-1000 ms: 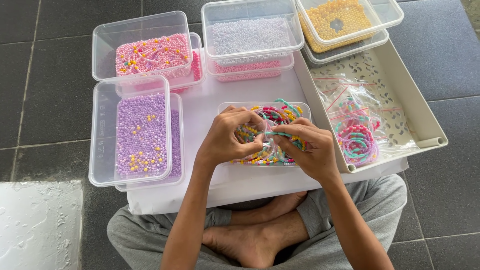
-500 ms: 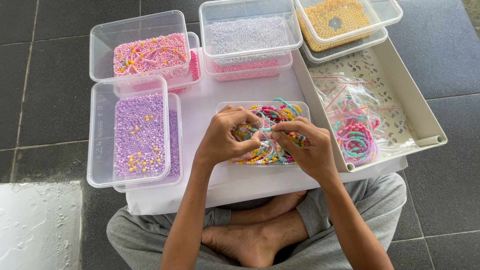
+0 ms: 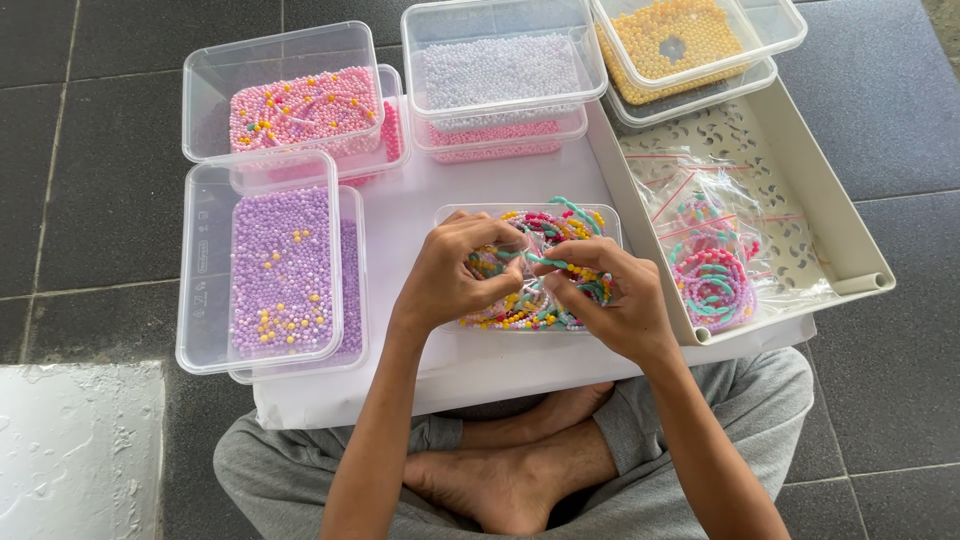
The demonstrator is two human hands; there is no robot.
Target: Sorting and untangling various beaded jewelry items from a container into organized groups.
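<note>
Left hand (image 3: 455, 275) and right hand (image 3: 605, 300) pinch a teal bead strand (image 3: 545, 262), stretched sideways between them over the bracelet box (image 3: 600, 215).

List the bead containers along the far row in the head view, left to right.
Tub of pink beads → tub of white beads stacked on a pink-bead tub → tub of orange-yellow beads.

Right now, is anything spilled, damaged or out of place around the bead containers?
Nothing spilled. Only oddity: yellow beads are mixed into the purple bead box, and yellow ones dot the pink bead box.
</note>
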